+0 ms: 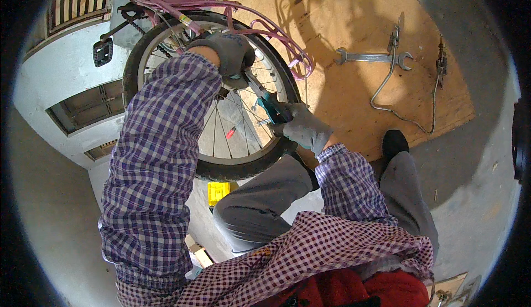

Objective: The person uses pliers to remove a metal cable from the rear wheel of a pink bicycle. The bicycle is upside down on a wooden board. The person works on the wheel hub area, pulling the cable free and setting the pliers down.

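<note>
A bicycle wheel [238, 169] with a black tyre and thin spokes is in front of me, joined to a pink bicycle frame [171, 2]. My right hand [305, 129], in a grey glove, is closed round the teal-and-black handles of pliers [270, 106]. Their metal end points up and left toward my other hand. Near the wheel's hub, my left hand [228, 55] in a dark grey glove has its fingers curled. It covers the hub area and the tip of the pliers, so what it grips is hidden.
Right of the wheel, a double open-ended wrench [368, 58] and a bent brake cable [381, 107] with metal ends lie on a wooden board [343, 108]. A black pedal [103, 53] sticks out at the left. A yellow box [219, 192] sits below the tyre, left of my knee.
</note>
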